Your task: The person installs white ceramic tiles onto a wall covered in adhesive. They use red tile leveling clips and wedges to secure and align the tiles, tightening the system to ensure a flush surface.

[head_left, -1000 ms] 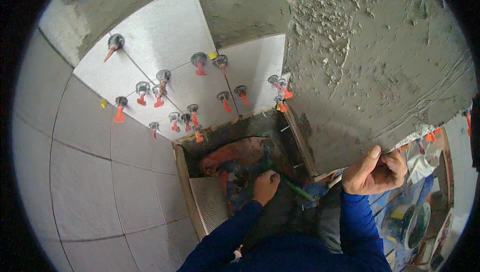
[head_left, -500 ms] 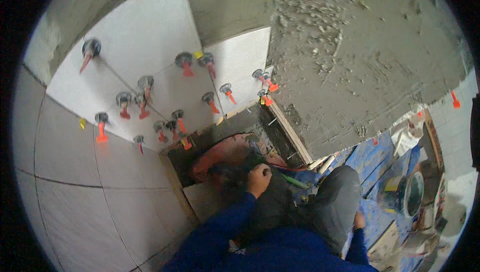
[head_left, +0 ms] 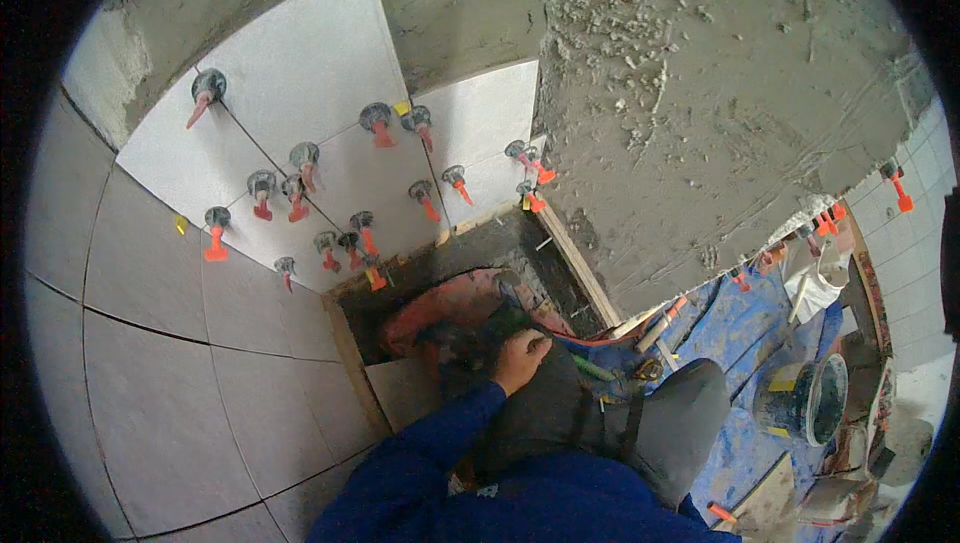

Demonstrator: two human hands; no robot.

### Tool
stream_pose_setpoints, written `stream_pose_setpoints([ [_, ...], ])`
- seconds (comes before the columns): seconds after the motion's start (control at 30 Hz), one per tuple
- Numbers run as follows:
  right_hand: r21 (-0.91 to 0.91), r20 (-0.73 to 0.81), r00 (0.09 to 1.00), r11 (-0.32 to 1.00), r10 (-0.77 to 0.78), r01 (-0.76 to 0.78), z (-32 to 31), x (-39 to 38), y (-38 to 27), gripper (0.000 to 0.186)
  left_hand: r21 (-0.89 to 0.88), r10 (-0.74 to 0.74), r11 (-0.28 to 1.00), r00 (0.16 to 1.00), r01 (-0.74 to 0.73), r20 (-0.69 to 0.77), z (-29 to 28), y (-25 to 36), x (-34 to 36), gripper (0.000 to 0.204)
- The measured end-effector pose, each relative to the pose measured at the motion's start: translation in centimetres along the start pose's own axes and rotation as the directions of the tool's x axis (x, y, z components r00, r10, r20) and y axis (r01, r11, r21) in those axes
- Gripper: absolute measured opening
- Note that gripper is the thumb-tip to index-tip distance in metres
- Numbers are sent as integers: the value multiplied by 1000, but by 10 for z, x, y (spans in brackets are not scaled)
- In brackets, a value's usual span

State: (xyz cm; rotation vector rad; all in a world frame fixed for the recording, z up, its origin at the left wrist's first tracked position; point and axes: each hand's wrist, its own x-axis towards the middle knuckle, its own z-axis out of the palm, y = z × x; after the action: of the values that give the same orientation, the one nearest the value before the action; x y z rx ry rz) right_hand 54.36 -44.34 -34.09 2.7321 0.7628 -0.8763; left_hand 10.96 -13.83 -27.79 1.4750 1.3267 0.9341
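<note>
My left hand (head_left: 522, 361) is closed over my dark trouser leg, beside the recess below the wall. Its fingers are curled, and whatever may be in them is hidden. My right hand is out of sight. Nearest the left hand lies a large reddish, dirt-smeared tub (head_left: 440, 311) inside the recess, partly covered by my leg. Ahead, white tiles (head_left: 300, 53) stand on the wall, with levelling clips (head_left: 376, 121) with grey discs and red handles set along their joints.
Rough grey mortar (head_left: 690, 113) covers the wall at the right. A wooden batten (head_left: 580, 268) edges the recess. Large grey tiles (head_left: 160, 403) spread on the left. A blue tarp (head_left: 735, 328), a bucket (head_left: 800, 398) and a white bag (head_left: 815, 278) lie to the right.
The view has shifted slightly, bringing more of the right side into sight. My right hand, seen beside my knee before, has gone out of view. My left hand stays closed by the leg.
</note>
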Motion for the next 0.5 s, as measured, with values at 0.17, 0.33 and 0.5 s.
stream_pose_setpoints([
  [0.17,-108,-33,999,994,-3,0,-26,3,9,20,-309,-58,951,994,25,-98,-20,92,25,25],
  [0.33,-44,-667,600,827,-441,560,-127,-44,-80,14,154,224,972,509,-177,-831,-143,193,73,27],
  [0.5,148,-569,129,53,-812,988,-203,-176,-289,23,130,332,936,699,-327,-634,-210,232,95,31],
])
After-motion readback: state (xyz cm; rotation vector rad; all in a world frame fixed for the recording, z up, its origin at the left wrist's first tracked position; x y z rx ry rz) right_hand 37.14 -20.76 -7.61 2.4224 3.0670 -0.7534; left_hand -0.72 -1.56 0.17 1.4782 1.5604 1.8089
